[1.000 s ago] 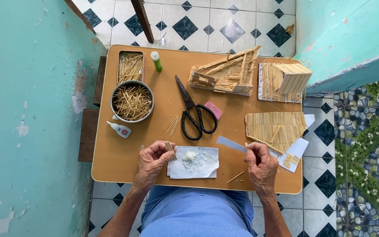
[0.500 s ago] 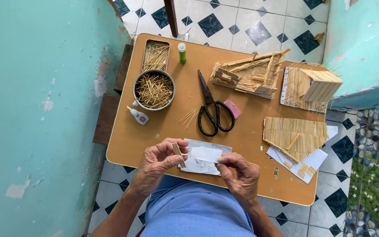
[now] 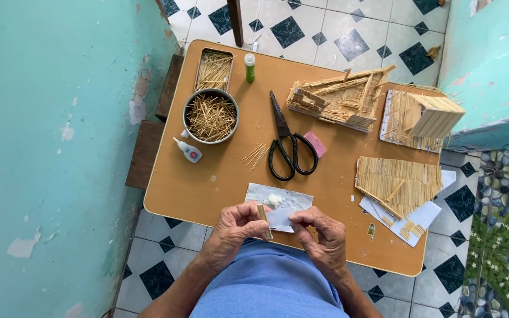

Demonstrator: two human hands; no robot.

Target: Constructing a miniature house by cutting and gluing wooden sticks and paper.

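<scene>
My left hand (image 3: 234, 227) pinches a short flat strip of wooden sticks (image 3: 264, 221) at the near edge of the small wooden table (image 3: 207, 182). My right hand (image 3: 319, 232) holds a pale blue paper strip (image 3: 280, 218) against that wooden piece. Just beyond both hands lies a sheet of paper with a white blob of glue (image 3: 274, 199) on it. Black scissors (image 3: 287, 144) rest in the middle of the table, with a few loose sticks (image 3: 255, 154) beside them.
A round metal bowl of sticks (image 3: 211, 115), a tray of sticks (image 3: 214, 69), a green tube (image 3: 250, 67) and a small glue bottle (image 3: 188, 151) sit at the left. Stick-built model house parts (image 3: 343, 97), (image 3: 425, 115), (image 3: 395, 184) fill the right. A pink eraser (image 3: 314, 144) lies by the scissors. Teal walls flank the table.
My right hand picked the blue paper strip off the table and brought it to the wooden piece in my left hand; both hands now meet at the near edge. The view shifted.
</scene>
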